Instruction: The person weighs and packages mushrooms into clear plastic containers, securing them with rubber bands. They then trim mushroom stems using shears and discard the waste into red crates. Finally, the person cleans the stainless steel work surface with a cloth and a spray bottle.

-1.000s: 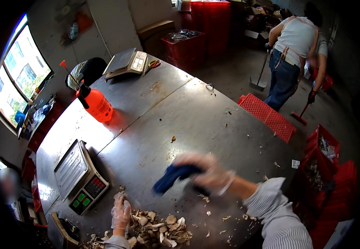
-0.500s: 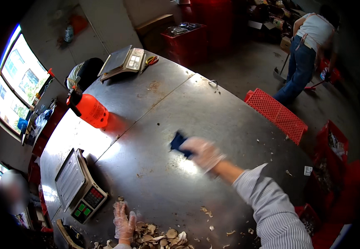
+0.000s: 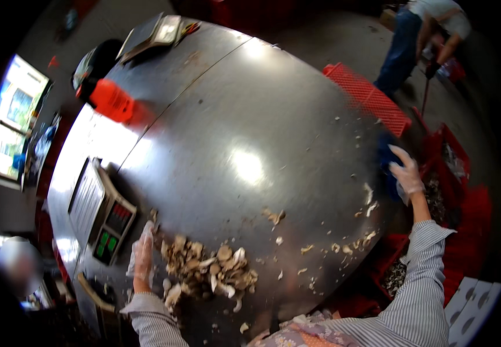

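Note:
My right hand [image 3: 407,174], in a clear plastic glove, is at the table's right edge. It grips a dark blue cloth [image 3: 387,163], which is blurred and partly hidden by the fingers. My left hand [image 3: 143,254], gloved too, is held edge-on with fingers stretched out, beside a heap of mushrooms [image 3: 195,263] on the near part of the metal table [image 3: 221,139]. It appears to hold nothing. Mushroom scraps [image 3: 348,248] lie along the near right edge, and a larger torn piece [image 3: 273,217] lies right of the heap.
A digital scale [image 3: 101,214] stands left of my left hand; a second scale [image 3: 151,36] is at the far end. An orange-red spray bottle [image 3: 110,101] stands between them. Red crates [image 3: 453,156] line the right side. Beyond a red perforated crate [image 3: 369,95], a person [image 3: 403,46] bends over a long handle.
My right hand has swept the blue cloth from mid-table to the right edge. My left hand has turned edge-on beside the heap. The view has shifted, showing more of the near table.

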A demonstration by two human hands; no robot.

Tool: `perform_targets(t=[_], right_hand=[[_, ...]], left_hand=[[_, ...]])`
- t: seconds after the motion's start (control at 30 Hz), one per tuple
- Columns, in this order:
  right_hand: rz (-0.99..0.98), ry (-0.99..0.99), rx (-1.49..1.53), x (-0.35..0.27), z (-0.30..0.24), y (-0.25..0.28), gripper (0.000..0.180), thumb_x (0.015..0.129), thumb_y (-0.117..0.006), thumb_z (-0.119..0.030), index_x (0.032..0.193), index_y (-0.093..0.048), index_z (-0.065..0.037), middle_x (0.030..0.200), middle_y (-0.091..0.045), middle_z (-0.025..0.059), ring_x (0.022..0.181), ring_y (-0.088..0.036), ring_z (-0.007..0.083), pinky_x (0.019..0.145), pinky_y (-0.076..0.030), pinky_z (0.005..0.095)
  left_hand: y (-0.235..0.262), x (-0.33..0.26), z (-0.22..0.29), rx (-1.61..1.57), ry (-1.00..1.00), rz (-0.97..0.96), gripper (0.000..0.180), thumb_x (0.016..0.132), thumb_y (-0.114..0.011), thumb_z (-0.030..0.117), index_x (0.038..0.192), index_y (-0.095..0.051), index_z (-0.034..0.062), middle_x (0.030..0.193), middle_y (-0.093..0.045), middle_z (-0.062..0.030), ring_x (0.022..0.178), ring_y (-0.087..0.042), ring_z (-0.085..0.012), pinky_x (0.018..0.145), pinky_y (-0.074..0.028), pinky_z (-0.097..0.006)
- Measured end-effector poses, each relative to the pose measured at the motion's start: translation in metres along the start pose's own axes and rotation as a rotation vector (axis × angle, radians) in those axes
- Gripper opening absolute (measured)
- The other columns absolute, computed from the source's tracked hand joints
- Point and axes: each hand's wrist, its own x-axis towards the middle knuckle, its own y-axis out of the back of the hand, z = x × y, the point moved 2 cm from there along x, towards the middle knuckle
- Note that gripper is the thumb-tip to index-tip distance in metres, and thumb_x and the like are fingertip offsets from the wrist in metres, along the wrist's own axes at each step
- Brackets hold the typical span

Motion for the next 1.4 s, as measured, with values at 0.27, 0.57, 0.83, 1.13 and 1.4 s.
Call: perform_targets(t=[0.27, 0.57, 0.83, 1.13, 1.4], right_hand=[[0.079, 0.235, 0.081, -0.152, -0.141, -0.172, 0.048, 0.076, -0.067, -0.002, 0.124, -0.063, -0.003, 0.126, -0.064, 0.0193, 0.118, -0.061, 0.0381, 0.107, -0.045, 0.0445], [0.027, 0.49, -0.145, -0.125, -0.338, -0.222, 0.062, 0.083, -0.075, -0.032, 0.137, -0.057, -0.009, 0.135, -0.06, 0.0136, 0.124, -0.055, 0.0355, 0.11, -0.042, 0.0429], [-0.726, -0.068, -0.107, -0.219, -0.34, -0.251, 0.118, 0.061, -0.089, -0.049, 0.157, -0.028, -0.015, 0.148, -0.039, 0.0261, 0.136, -0.043, 0.045, 0.113, -0.039, 0.0488], [-1.029, -0.465, 0.594, -0.246, -0.401, -0.31, 0.106, 0.072, -0.088, -0.026, 0.158, -0.027, -0.017, 0.145, -0.047, 0.0221, 0.131, -0.05, 0.0344, 0.108, -0.044, 0.0387], [-0.803, -0.642, 1.134, -0.297, -0.414, -0.335, 0.062, 0.091, -0.076, -0.013, 0.145, -0.045, -0.014, 0.129, -0.059, 0.0076, 0.113, -0.059, 0.0145, 0.097, -0.047, 0.025]], left_hand=[[0.0, -0.164, 0.079, 0.398, -0.067, 0.376, 0.045, 0.093, -0.065, 0.016, 0.135, -0.057, 0.0036, 0.142, -0.055, -0.0185, 0.136, -0.049, -0.034, 0.116, -0.035, -0.041], [-0.033, -0.253, 0.053, 0.614, 0.101, 0.325, 0.091, 0.073, -0.085, 0.028, 0.151, -0.04, 0.0122, 0.15, -0.042, -0.024, 0.139, -0.043, -0.0427, 0.11, -0.042, -0.048], [-0.04, -0.194, 0.017, 0.205, 0.005, 0.119, 0.098, 0.073, -0.085, 0.023, 0.155, -0.032, 0.0108, 0.154, -0.04, -0.0191, 0.143, -0.038, -0.038, 0.116, -0.037, -0.042], [-0.034, -0.163, 0.044, 0.072, -0.177, -0.02, 0.099, 0.07, -0.087, 0.021, 0.154, -0.036, 0.0147, 0.159, -0.026, -0.0262, 0.143, -0.036, -0.0439, 0.113, -0.04, -0.042], [-0.018, -0.168, 0.022, -0.572, -0.256, -0.211, 0.1, 0.071, -0.088, 0.011, 0.154, -0.033, 0.0053, 0.159, -0.034, -0.0154, 0.146, -0.035, -0.0276, 0.119, -0.032, -0.038]])
